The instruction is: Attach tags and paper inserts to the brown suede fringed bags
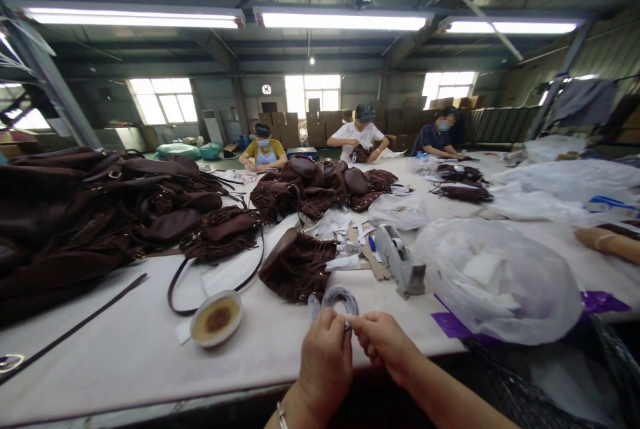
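Left hand (pixel 327 356) and right hand (pixel 383 339) closed, fingertips pinching a small piece (pixel 347 326), lower centre, its long axis and pointing too obscured to tell.

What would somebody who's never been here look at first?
Probably the huge heap of dark brown bags on the table's left, with a smaller pile in the middle. Then the puffy see-through plastic bag on the right. Closest, at the near edge, a left hand and right hand pinch something too small to make out.
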Tool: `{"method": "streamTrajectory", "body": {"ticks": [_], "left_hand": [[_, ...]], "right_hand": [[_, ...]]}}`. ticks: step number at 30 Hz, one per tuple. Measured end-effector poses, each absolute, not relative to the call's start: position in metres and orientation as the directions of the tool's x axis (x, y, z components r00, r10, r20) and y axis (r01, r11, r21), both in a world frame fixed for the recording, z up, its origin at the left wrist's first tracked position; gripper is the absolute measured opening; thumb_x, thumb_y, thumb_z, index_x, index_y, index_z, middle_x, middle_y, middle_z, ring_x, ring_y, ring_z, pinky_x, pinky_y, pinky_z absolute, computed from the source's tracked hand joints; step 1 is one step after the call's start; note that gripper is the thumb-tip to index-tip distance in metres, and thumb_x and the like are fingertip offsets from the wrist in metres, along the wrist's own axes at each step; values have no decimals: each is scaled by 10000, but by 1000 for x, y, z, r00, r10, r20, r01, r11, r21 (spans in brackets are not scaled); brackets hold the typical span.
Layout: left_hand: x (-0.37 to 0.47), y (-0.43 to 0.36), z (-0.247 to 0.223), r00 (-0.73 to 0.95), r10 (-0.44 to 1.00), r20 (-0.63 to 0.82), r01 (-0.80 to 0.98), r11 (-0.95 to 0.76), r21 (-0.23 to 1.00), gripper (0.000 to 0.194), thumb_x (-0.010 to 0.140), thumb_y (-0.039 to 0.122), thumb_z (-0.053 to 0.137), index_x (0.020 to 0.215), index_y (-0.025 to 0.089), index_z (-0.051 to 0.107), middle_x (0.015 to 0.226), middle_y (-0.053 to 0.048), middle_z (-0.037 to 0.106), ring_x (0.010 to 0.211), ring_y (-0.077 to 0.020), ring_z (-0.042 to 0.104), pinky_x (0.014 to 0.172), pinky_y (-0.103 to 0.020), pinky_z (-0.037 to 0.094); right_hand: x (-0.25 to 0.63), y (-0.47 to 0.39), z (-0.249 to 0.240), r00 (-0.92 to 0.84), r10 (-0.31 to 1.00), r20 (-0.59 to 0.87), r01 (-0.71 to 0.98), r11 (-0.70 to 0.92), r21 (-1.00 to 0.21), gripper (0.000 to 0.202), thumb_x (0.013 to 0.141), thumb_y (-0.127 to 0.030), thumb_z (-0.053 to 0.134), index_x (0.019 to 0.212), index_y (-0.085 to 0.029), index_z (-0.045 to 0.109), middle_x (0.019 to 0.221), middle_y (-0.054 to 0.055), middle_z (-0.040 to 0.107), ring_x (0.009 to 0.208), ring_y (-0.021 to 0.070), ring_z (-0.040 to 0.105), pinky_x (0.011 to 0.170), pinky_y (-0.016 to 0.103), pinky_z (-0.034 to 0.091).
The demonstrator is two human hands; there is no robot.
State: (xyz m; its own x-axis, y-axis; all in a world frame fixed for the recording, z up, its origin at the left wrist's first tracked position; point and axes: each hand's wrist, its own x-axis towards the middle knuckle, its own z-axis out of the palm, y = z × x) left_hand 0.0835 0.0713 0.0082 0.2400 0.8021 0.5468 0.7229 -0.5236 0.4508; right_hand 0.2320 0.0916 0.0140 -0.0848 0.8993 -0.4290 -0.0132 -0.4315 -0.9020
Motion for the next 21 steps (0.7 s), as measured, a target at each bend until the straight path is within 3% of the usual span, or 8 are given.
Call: {"method": "streamTrajectory", "body": {"ticks": [5, 11, 17, 21], "left_hand": [[81, 74, 11, 243, 805, 541, 707, -529, 469, 177, 921, 120, 452, 905, 205, 606, 865, -74, 594, 781, -229, 591, 700, -329, 477], [79, 75, 11, 234, 820, 522, 677, -523, 518, 183, 935, 143, 447, 917, 199, 620, 884, -81, 602, 801, -229, 595, 725, -338, 483], [76, 77, 16, 177, 878, 445, 503, -469, 726, 202, 965, 241, 481, 854, 196, 644, 872, -68, 610, 815, -203, 594, 755, -316, 483], [70, 83, 18, 137, 957, 255, 370, -288, 883, 299, 958, 401, 521, 816, 178, 661, 776, -43, 582, 703, -176, 572, 603, -266, 468]], "right_hand": [[234, 88, 12, -173, 907, -383, -132, -407, -904, 599, 507, -663, 830, 649, -187, 495, 500, -64, 490, 409, 49, 362, 371, 184, 218], [233, 86, 15, -185, 904, -386, -153, -415, -897, 613, 493, -659, 848, 694, -173, 533, 537, -67, 495, 421, 50, 360, 377, 190, 251], [226, 85, 18, -195, 930, -311, -264, -355, -897, 594, 517, -631, 857, 650, -179, 494, 503, -82, 452, 417, 37, 320, 421, 202, 212], [221, 90, 19, -150, 977, -152, -210, -182, -961, 522, 630, -602, 804, 606, -163, 524, 516, -57, 473, 437, 57, 375, 452, 226, 253]]}}
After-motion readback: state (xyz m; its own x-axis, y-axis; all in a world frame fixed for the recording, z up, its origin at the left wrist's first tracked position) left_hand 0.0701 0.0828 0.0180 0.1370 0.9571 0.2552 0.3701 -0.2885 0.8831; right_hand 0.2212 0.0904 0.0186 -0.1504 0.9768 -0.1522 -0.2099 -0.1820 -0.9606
